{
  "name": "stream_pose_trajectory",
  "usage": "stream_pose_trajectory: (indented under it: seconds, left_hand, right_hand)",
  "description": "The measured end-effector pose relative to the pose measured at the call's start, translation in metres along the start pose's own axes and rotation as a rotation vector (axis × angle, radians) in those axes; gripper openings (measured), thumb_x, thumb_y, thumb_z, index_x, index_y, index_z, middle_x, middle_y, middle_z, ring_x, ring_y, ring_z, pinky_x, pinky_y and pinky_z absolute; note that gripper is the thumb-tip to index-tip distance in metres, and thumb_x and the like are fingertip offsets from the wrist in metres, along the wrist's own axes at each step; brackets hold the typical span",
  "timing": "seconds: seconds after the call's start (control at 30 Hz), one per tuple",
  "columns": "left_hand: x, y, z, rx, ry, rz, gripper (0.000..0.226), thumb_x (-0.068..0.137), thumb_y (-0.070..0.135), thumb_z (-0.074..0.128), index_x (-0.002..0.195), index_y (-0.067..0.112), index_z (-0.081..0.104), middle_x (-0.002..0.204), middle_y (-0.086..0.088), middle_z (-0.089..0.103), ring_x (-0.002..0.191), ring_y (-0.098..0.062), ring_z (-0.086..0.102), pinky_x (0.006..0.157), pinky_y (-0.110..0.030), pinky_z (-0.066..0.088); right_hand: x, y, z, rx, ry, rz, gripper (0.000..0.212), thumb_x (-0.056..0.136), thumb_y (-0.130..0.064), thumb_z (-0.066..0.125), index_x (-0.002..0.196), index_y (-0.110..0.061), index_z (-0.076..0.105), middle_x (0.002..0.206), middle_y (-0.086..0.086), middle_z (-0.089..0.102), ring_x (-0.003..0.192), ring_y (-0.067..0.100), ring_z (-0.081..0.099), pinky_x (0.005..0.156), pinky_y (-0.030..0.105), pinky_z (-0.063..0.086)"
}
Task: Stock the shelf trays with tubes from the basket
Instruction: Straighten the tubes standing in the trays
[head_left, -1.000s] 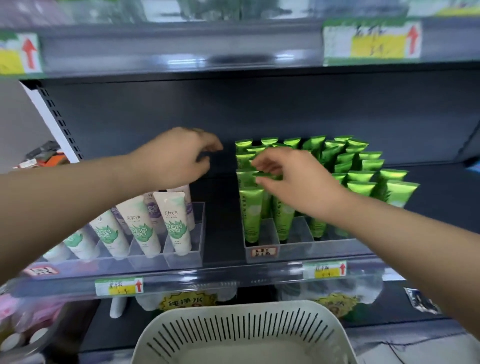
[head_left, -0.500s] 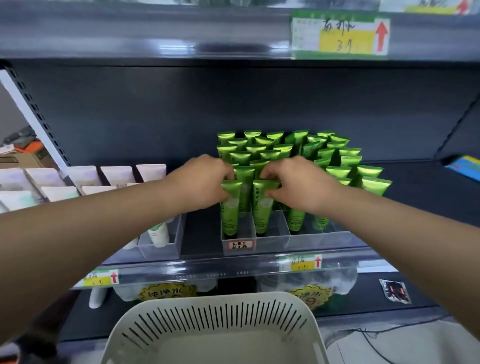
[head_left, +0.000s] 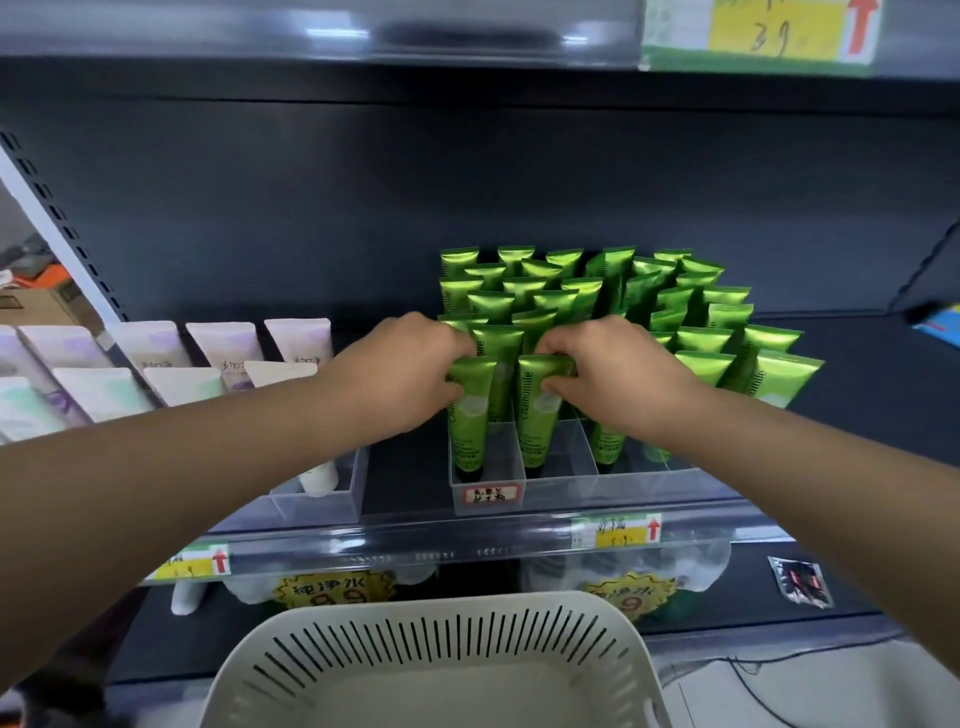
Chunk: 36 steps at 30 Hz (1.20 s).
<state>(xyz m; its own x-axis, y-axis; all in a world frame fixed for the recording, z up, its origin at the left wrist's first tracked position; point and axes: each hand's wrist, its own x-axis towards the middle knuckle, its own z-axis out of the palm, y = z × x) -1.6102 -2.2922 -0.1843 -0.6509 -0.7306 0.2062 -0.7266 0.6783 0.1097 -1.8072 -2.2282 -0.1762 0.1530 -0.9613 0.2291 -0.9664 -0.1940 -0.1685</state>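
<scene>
At the clear plastic tray's (head_left: 561, 488) front edge, left hand (head_left: 410, 374) gripped the corner glossy green tube (head_left: 470, 415), right hand (head_left: 608, 376) pinched the neighbouring green tube (head_left: 537, 410); a dark shelf gap (head_left: 405, 467) lay left.

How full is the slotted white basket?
Empty as far as visible: the basket shows only bare floor; its near part is out of frame.

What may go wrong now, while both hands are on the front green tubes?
1. The left hand and right hand grip the front tubes by their tops. The rows behind stand tightly packed, so a push may topple them.
2. The rightmost tubes lean outward and might tip out of the tray.
3. The left forearm passes over the white tubes and may knock them.
</scene>
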Motion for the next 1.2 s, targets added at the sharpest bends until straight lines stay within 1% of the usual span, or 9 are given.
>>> stream_pose_trajectory:
  seconds: [0.17, 0.33, 0.43, 0.5, 0.57, 0.67, 0.73, 1.0, 1.2]
  left_hand:
    - [-0.002, 0.000, 0.000, 0.034, -0.026, -0.003, 0.028, 0.082, 0.025, 0.065, 0.109, 0.017, 0.063, 0.087, -0.008, 0.066, 0.085, -0.030, 0.063, 0.071, -0.035, 0.052]
    - [-0.005, -0.002, -0.010, 0.034, -0.068, 0.004, 0.035, 0.082, 0.027, 0.065, 0.117, 0.022, 0.060, 0.095, -0.004, 0.068, 0.091, -0.025, 0.064, 0.076, -0.035, 0.053]
    - [-0.008, -0.008, -0.022, 0.045, -0.123, 0.001, 0.042, 0.080, 0.028, 0.069, 0.119, 0.019, 0.059, 0.104, -0.002, 0.069, 0.096, -0.021, 0.064, 0.082, -0.036, 0.053]
    - [-0.007, -0.014, -0.032, 0.059, -0.146, -0.015, 0.045, 0.079, 0.023, 0.069, 0.122, 0.018, 0.058, 0.112, 0.000, 0.067, 0.101, -0.018, 0.063, 0.086, -0.035, 0.052]
    - [-0.003, -0.020, -0.041, 0.039, -0.115, -0.042, 0.045, 0.080, 0.019, 0.066, 0.124, 0.019, 0.057, 0.114, 0.001, 0.067, 0.102, -0.016, 0.063, 0.089, -0.032, 0.051]
    - [0.010, -0.025, -0.048, 0.013, -0.005, -0.069, 0.039, 0.081, 0.018, 0.064, 0.120, 0.019, 0.061, 0.109, 0.001, 0.068, 0.099, -0.018, 0.063, 0.087, -0.032, 0.051]
    - [0.020, -0.026, -0.047, -0.001, 0.038, -0.078, 0.034, 0.082, 0.021, 0.066, 0.116, 0.018, 0.063, 0.107, -0.001, 0.068, 0.096, -0.020, 0.064, 0.086, -0.034, 0.052]
    - [0.048, -0.027, -0.029, -0.081, -0.017, -0.103, 0.024, 0.079, 0.025, 0.071, 0.101, 0.017, 0.070, 0.101, -0.004, 0.070, 0.094, -0.021, 0.064, 0.084, -0.036, 0.052]
    - [0.050, -0.030, -0.018, -0.107, -0.018, -0.117, 0.015, 0.080, 0.022, 0.071, 0.095, 0.020, 0.072, 0.098, 0.001, 0.069, 0.090, -0.016, 0.062, 0.075, -0.022, 0.043]
  right_hand:
    - [0.002, 0.001, 0.000, -0.042, -0.045, -0.017, 0.041, 0.086, -0.026, 0.065, 0.125, -0.020, 0.057, 0.108, 0.007, 0.068, 0.096, 0.025, 0.063, 0.080, 0.029, 0.047]
    - [0.001, 0.001, -0.010, -0.029, -0.065, -0.018, 0.045, 0.084, -0.034, 0.067, 0.126, -0.022, 0.056, 0.118, 0.001, 0.065, 0.096, 0.017, 0.061, 0.084, 0.028, 0.048]
    - [-0.001, -0.002, -0.019, 0.015, -0.042, -0.016, 0.055, 0.080, -0.051, 0.063, 0.126, -0.022, 0.055, 0.118, -0.007, 0.063, 0.102, 0.013, 0.060, 0.088, 0.028, 0.049]
    - [0.000, -0.006, -0.028, 0.061, -0.003, -0.005, 0.061, 0.078, -0.063, 0.053, 0.123, -0.023, 0.057, 0.111, -0.011, 0.063, 0.096, 0.010, 0.061, 0.083, 0.027, 0.050]
    - [0.007, -0.010, -0.033, 0.097, 0.035, -0.007, 0.052, 0.082, -0.057, 0.052, 0.118, -0.021, 0.061, 0.106, -0.009, 0.065, 0.093, 0.010, 0.062, 0.083, 0.027, 0.051]
    - [0.024, -0.012, -0.033, 0.063, 0.064, -0.016, 0.029, 0.087, -0.031, 0.062, 0.112, -0.018, 0.065, 0.102, -0.002, 0.068, 0.095, 0.014, 0.062, 0.082, 0.021, 0.045]
    - [0.035, -0.015, -0.029, 0.042, 0.049, -0.012, 0.027, 0.087, -0.024, 0.063, 0.113, -0.018, 0.065, 0.105, -0.001, 0.068, 0.097, 0.015, 0.062, 0.079, 0.018, 0.040]
    - [0.056, -0.020, -0.016, 0.039, -0.097, -0.006, 0.022, 0.084, -0.014, 0.066, 0.105, -0.016, 0.070, 0.098, 0.001, 0.070, 0.094, 0.016, 0.063, 0.079, 0.021, 0.046]
    - [0.062, -0.021, -0.010, 0.010, -0.110, 0.011, 0.018, 0.083, -0.013, 0.065, 0.099, -0.017, 0.073, 0.100, 0.002, 0.070, 0.098, 0.018, 0.061, 0.078, 0.021, 0.043]
